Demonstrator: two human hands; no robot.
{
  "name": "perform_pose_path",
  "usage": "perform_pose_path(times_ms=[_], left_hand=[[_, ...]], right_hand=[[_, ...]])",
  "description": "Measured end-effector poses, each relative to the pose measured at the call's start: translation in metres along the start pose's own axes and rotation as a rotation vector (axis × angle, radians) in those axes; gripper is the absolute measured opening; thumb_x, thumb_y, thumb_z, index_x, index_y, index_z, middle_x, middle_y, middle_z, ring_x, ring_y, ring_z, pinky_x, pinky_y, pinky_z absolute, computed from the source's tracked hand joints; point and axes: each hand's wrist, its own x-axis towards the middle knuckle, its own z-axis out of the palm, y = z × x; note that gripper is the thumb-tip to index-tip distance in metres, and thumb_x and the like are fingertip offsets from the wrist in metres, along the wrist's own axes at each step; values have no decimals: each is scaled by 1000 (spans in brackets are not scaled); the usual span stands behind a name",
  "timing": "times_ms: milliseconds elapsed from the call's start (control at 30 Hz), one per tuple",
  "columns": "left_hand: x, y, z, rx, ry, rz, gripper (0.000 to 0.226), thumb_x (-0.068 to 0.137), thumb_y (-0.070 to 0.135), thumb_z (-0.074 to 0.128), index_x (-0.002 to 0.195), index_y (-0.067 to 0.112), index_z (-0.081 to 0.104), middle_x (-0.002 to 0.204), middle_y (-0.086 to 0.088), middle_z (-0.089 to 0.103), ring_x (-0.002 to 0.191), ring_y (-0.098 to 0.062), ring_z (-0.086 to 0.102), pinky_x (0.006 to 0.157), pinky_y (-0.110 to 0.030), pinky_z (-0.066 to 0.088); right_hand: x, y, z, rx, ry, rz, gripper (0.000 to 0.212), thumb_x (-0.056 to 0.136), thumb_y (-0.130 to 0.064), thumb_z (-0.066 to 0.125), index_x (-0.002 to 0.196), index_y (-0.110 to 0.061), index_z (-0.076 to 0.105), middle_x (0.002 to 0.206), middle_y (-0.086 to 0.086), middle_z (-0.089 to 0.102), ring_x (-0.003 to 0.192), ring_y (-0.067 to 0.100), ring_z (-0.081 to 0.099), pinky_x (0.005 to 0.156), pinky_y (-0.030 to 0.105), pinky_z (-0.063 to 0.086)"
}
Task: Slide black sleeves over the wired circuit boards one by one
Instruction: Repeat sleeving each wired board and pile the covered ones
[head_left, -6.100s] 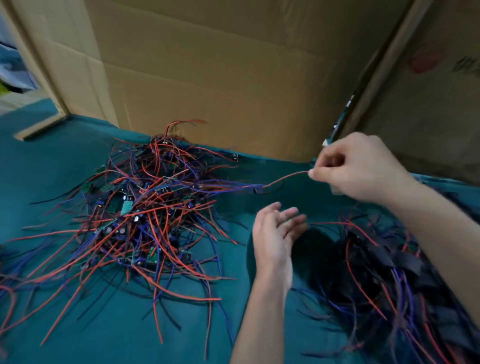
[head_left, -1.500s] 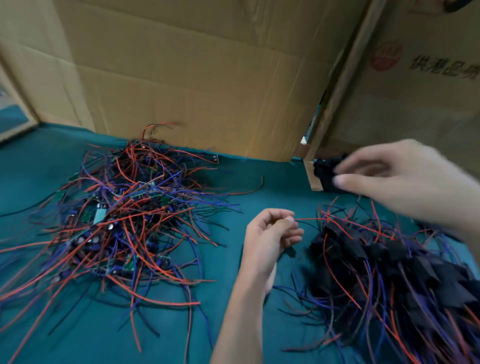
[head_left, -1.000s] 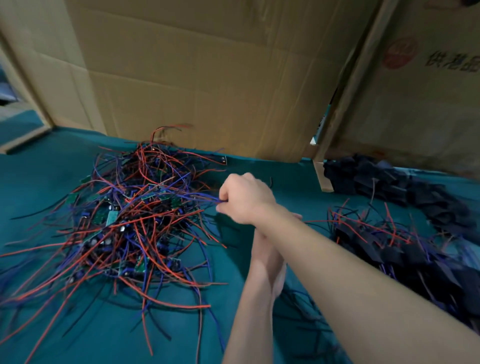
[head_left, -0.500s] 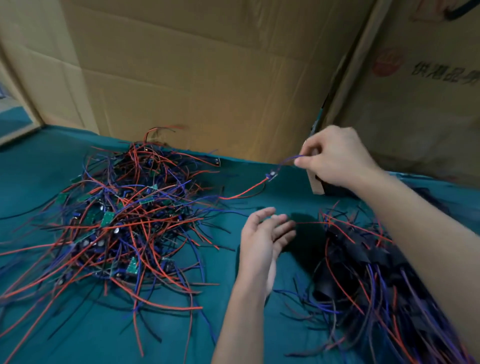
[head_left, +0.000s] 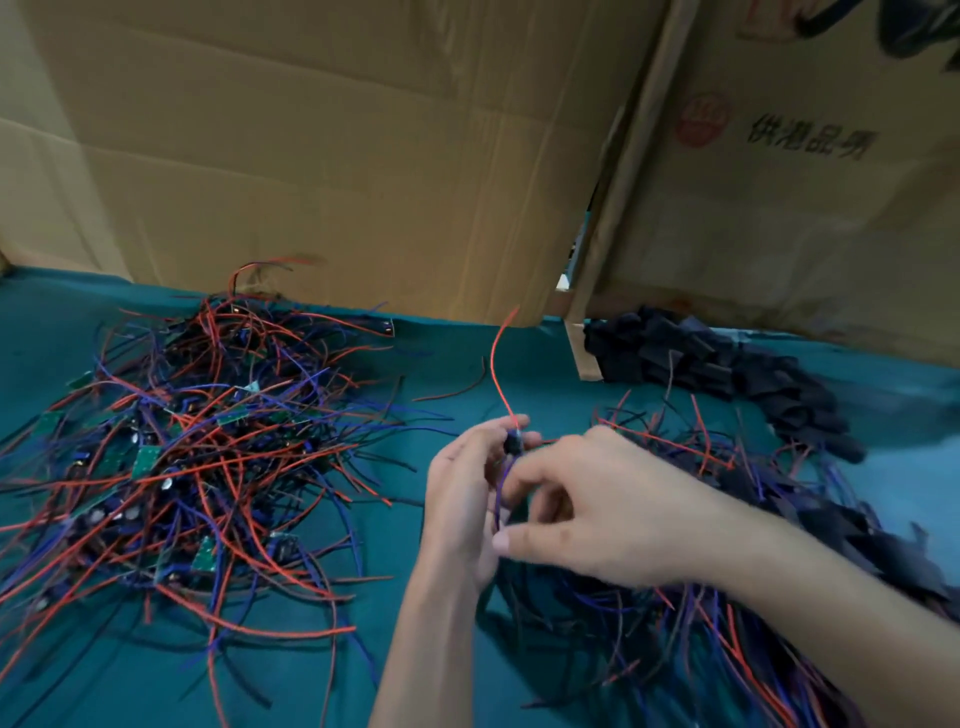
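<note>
**Board held between both hands**

The left hand (head_left: 462, 499) is pinching a small dark board (head_left: 514, 441) at its fingertips, above the desk (head_left: 441, 364). A red wire (head_left: 496, 374) is curving up from it, a blue wire (head_left: 503, 488) trailing down. The right hand's (head_left: 618, 514) fingers are curling around that blue wire. Black sleeves (head_left: 701, 358) are lying piled behind.

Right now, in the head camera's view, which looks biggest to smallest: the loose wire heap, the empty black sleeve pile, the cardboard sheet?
1. cardboard sheet
2. loose wire heap
3. empty black sleeve pile, though it lies farther back, so it may only look smaller.
</note>
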Motion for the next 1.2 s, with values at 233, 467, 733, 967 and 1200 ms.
perform_pose_path(times_ms=[233,467,733,967,1200], left_hand=[[-3,-4,-1,170,-80,51,23,95,15,60,82,11,78,66,-4,63,50,-12,59,40,-16,41],[-5,-5,0,258,-137,58,26,94,9,60,75,12,78,62,-5,58,50,-13,53,45,-18,41],[-4,-7,0,291,-149,66,25,93,7,60,76,11,77,63,-6,57,50,-14,52,45,-18,40],[-4,-7,0,270,-143,65,24,93,7,61,75,10,77,62,-6,57,50,-14,52,45,-18,40],[-3,-8,1,265,-156,70,22,92,8,61,76,12,77,65,-7,59,52,-14,53,47,-18,41]], right_hand=[[13,125,-74,-154,488,314,7,87,-34,70,83,-29,73,83,-3,76,84,21,70,74,24,50],[1,268,-36,-213,24,852,53,100,-37,62,146,-14,46,147,15,54,131,34,53,102,35,47],[-6,275,-26,-136,265,827,16,88,-24,80,87,-23,64,105,8,65,89,30,59,77,40,54],[-15,248,-39,11,431,846,19,82,-24,86,77,-19,69,96,10,70,95,35,62,81,38,51],[-5,114,-37,231,729,359,25,74,-31,87,69,-25,64,65,-13,68,59,-3,59,60,22,43]])
